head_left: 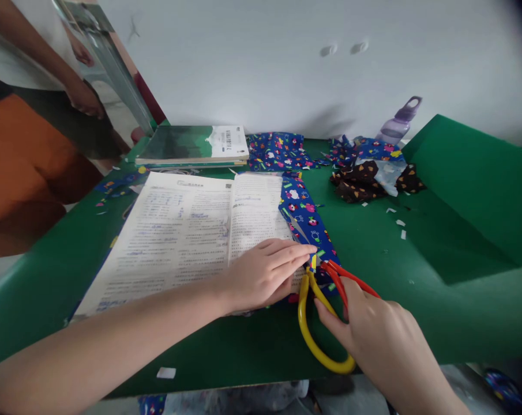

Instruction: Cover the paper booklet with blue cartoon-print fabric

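An open book with printed pages (187,230) lies on a sheet of blue patterned fabric (306,210), which sticks out past the book's right edge. My left hand (269,271) rests flat on the right page, its fingers stretched toward the fabric strip. In my right hand (373,323) are scissors (306,323) with one yellow and one red handle. Their blades stand apart over the blue strip, close to my left fingertips. Part of the lower blade is hidden by the fabric and fingers.
Stacked books (191,144) stand at the back left. Blue fabric scraps (275,151), a brown scrap (358,181) and a purple bottle (397,124) are near the wall. A green panel (472,184) rises at right. Paper bits (166,373) litter the green table (252,351). People stand at left.
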Motion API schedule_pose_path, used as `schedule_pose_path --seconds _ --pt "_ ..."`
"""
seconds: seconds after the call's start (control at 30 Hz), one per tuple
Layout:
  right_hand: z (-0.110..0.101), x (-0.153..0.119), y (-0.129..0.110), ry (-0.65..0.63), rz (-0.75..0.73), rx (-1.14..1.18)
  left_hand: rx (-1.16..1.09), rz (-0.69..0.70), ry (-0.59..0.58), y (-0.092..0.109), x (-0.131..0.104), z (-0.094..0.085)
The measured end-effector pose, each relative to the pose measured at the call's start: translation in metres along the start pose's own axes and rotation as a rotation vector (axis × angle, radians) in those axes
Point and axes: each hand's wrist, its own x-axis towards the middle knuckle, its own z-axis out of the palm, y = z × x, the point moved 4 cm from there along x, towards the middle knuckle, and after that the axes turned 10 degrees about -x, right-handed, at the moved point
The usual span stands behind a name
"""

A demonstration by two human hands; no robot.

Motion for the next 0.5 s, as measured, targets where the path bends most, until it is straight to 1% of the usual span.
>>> schedule_pose_path --seconds 0.23,0.5 --pt "0.0012 0.0003 -0.0011 0.026 -0.004 0.043 -0.020 -0.005 0.029 -0.0005 0.0010 -0.0009" --pt "0.0079 -0.0012 -0.0015 -0.075 0.036 0.143 -0.024 -0.003 0.029 -0.0010 0.0002 0.0001"
